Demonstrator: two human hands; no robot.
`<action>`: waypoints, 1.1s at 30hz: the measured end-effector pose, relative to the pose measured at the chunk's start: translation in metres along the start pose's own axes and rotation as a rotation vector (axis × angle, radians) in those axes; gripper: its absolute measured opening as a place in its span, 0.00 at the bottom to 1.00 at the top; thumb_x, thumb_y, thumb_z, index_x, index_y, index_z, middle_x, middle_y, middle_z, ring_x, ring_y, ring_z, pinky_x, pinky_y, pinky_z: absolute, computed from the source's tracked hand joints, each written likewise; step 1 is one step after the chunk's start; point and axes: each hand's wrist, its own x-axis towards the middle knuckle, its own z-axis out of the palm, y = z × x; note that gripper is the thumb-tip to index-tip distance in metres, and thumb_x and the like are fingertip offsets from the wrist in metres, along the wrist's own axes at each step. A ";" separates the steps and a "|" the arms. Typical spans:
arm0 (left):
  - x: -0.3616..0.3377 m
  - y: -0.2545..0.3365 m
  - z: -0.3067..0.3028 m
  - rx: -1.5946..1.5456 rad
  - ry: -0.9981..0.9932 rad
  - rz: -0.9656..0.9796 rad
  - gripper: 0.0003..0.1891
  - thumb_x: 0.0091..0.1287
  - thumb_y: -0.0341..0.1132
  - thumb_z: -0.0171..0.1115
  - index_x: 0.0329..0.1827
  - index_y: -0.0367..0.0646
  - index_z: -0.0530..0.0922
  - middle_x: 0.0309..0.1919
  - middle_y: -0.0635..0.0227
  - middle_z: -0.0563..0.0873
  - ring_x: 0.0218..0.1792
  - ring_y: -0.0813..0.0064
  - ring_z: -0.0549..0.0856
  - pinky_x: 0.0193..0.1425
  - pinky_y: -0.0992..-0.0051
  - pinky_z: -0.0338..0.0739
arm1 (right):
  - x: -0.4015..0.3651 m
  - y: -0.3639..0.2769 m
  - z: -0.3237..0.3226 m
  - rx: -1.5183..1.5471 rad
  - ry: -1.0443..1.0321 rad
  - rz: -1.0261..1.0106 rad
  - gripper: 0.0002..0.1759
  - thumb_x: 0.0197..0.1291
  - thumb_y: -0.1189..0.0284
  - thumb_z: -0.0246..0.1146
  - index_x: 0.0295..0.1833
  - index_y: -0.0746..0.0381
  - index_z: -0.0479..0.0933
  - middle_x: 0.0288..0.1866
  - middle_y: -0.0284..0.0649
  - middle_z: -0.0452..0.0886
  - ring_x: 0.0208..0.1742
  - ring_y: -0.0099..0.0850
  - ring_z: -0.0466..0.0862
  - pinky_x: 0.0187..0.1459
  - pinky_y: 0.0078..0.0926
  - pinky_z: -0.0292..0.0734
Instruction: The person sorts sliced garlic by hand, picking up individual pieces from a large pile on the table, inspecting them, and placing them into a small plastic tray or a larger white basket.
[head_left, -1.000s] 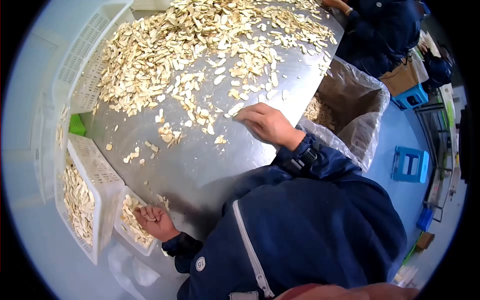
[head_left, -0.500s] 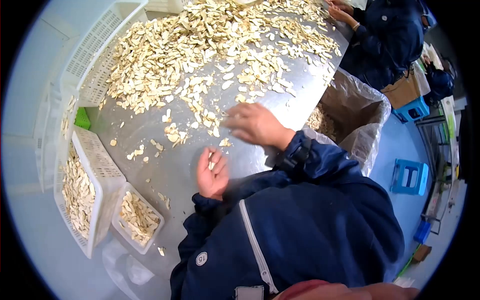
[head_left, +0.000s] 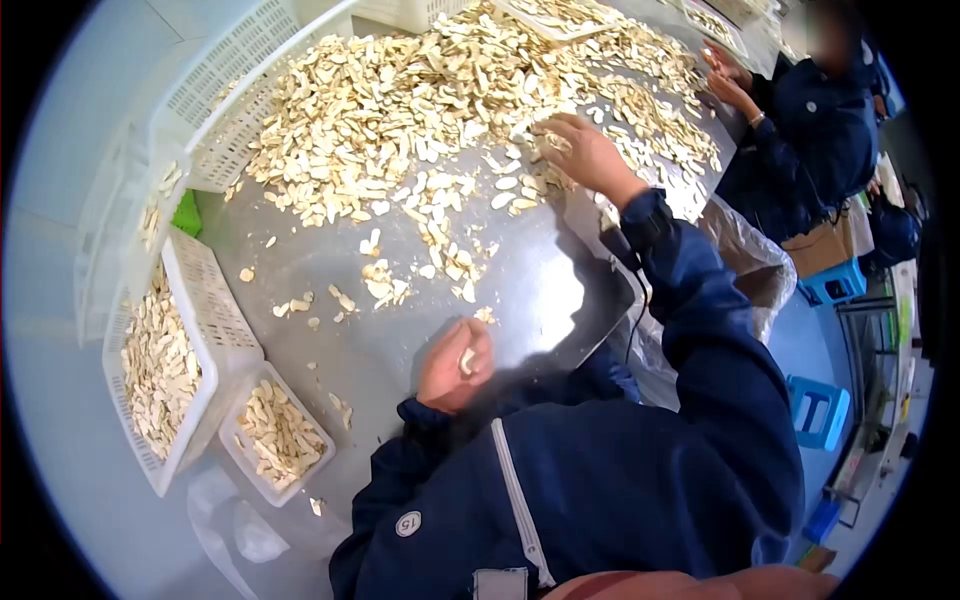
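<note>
Since half a second ago, the right hand [head_left: 585, 155] has stretched far forward, arm nearly straight, fingers bent down onto the heap of pale slices [head_left: 400, 110] on the steel table [head_left: 540, 290]; whether it grips any is unclear. The left hand [head_left: 455, 368] is curled around one slice [head_left: 466, 360] near the table's front edge.

Far end of slice pile [head_left: 450, 90], beyond top edge
</note>
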 end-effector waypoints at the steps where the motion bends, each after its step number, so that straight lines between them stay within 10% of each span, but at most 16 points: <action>1: 0.000 0.000 -0.001 0.008 -0.018 0.001 0.13 0.88 0.42 0.46 0.56 0.43 0.75 0.36 0.72 0.74 0.31 0.81 0.72 0.29 0.81 0.66 | 0.020 0.006 0.007 -0.019 0.017 -0.002 0.28 0.70 0.53 0.68 0.72 0.48 0.80 0.72 0.53 0.80 0.68 0.53 0.83 0.68 0.44 0.80; 5: 0.002 0.001 -0.003 0.077 -0.037 0.013 0.14 0.88 0.43 0.47 0.57 0.43 0.74 0.37 0.72 0.75 0.31 0.81 0.72 0.30 0.80 0.67 | 0.085 0.043 0.041 0.006 0.042 0.204 0.39 0.69 0.41 0.63 0.79 0.49 0.73 0.61 0.56 0.88 0.79 0.55 0.73 0.79 0.45 0.67; 11: 0.002 0.004 0.004 0.000 -0.049 -0.041 0.14 0.89 0.43 0.45 0.57 0.43 0.74 0.39 0.70 0.76 0.32 0.80 0.72 0.31 0.79 0.67 | 0.049 -0.016 0.016 0.174 -0.410 0.045 0.27 0.66 0.56 0.71 0.70 0.47 0.81 0.73 0.45 0.81 0.73 0.50 0.81 0.70 0.43 0.79; 13: 0.007 0.007 0.005 -0.009 -0.048 -0.056 0.14 0.89 0.43 0.45 0.57 0.42 0.74 0.39 0.70 0.76 0.32 0.80 0.72 0.31 0.79 0.67 | 0.026 -0.008 0.018 0.180 -0.225 -0.229 0.26 0.67 0.57 0.72 0.69 0.47 0.82 0.72 0.47 0.82 0.64 0.47 0.86 0.64 0.41 0.82; 14: 0.009 0.008 0.006 0.001 -0.039 -0.061 0.14 0.89 0.43 0.45 0.57 0.42 0.73 0.39 0.70 0.76 0.32 0.80 0.72 0.31 0.79 0.67 | 0.020 -0.015 0.012 0.235 -0.216 -0.057 0.27 0.67 0.55 0.73 0.70 0.47 0.82 0.74 0.50 0.79 0.61 0.47 0.88 0.61 0.42 0.83; 20: 0.005 0.007 0.009 0.048 -0.014 -0.026 0.13 0.88 0.42 0.46 0.56 0.41 0.73 0.39 0.70 0.76 0.31 0.79 0.73 0.33 0.78 0.68 | 0.050 -0.018 0.053 -0.036 -0.069 -0.056 0.35 0.72 0.43 0.64 0.77 0.50 0.76 0.75 0.50 0.79 0.76 0.53 0.77 0.72 0.46 0.76; 26: 0.004 0.001 0.002 0.010 0.013 0.019 0.12 0.88 0.39 0.47 0.57 0.40 0.73 0.39 0.68 0.77 0.32 0.77 0.75 0.33 0.77 0.70 | 0.036 -0.094 0.047 0.209 -0.601 -0.259 0.34 0.74 0.40 0.60 0.77 0.45 0.76 0.74 0.53 0.79 0.77 0.54 0.75 0.74 0.46 0.73; 33: 0.002 0.001 0.004 0.006 -0.009 0.034 0.11 0.87 0.37 0.47 0.56 0.40 0.73 0.40 0.68 0.77 0.33 0.78 0.75 0.35 0.76 0.70 | -0.072 -0.087 -0.014 0.066 -0.118 -0.260 0.22 0.67 0.60 0.72 0.66 0.49 0.85 0.71 0.46 0.81 0.67 0.49 0.82 0.66 0.47 0.80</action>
